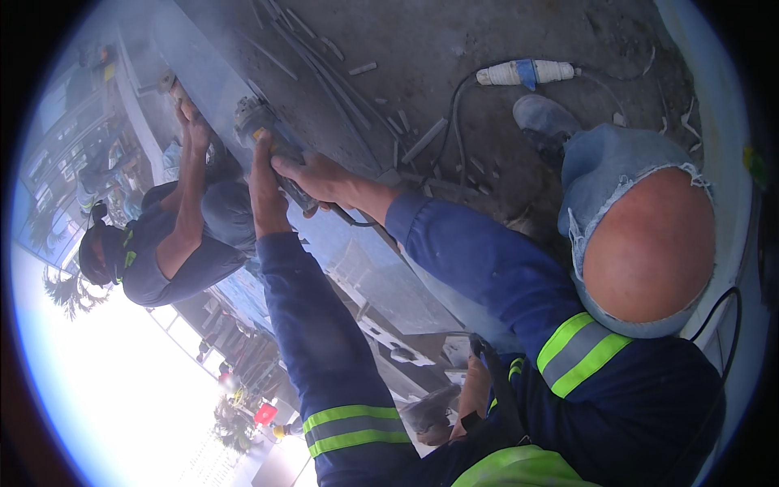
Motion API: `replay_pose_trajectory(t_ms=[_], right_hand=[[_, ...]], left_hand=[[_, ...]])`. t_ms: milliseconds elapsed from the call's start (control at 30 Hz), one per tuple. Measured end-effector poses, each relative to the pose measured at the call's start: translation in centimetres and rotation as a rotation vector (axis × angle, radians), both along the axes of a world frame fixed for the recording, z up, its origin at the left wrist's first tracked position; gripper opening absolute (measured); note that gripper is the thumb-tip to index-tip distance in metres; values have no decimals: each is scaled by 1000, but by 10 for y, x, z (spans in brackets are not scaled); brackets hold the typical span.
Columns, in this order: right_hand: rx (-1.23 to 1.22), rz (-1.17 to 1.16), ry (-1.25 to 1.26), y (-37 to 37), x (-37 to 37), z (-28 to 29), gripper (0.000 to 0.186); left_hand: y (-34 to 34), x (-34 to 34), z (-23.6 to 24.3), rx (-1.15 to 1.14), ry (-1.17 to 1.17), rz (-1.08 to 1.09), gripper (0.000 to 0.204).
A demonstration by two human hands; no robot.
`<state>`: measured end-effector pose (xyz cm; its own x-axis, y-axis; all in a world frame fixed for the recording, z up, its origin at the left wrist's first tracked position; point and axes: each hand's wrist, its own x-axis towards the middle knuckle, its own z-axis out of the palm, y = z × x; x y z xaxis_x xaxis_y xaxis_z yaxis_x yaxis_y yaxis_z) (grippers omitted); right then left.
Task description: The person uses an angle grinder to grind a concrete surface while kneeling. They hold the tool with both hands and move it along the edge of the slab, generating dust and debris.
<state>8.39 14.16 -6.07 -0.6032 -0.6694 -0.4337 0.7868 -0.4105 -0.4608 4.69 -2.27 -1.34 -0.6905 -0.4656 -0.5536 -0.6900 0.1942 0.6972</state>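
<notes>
Grinding along a long grey slab, both hands on the angle grinder (258,122), dust everywhere.

Left hand (261,166) is wrapped around the grinder's front near the disc, right hand (312,177) clamped on the body just behind it, cable trailing back past the right wrist. The disc sits on the slab (357,260) just ahead of the left hand. Can't spot a finished cut line through the haze, so I'd guess it's mid-pass. A co-worker's hand (193,122) steadies the slab just beyond the left hand.

Both hands grip an angle grinder (264,130) on a dusty concrete edge (341,122): the left hand (261,166) near its head, the right hand (312,177) around the body behind it. Just beyond the left hand, a co-worker's arm (188,187) reaches up along the same edge.
</notes>
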Motion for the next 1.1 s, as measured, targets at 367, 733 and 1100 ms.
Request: replay_pose_trajectory(t_ms=[367,733,1100], right_hand=[[41,0,17,3,0,3,69],[-24,-24,37,22,22,14,66],[-21,-28,-4,5,17,4,68]], left_hand=[[13,3,7,60,25,-62,73],[27,23,15,-28,8,-17,77],[10,21,4,-52,8,-30,86]])
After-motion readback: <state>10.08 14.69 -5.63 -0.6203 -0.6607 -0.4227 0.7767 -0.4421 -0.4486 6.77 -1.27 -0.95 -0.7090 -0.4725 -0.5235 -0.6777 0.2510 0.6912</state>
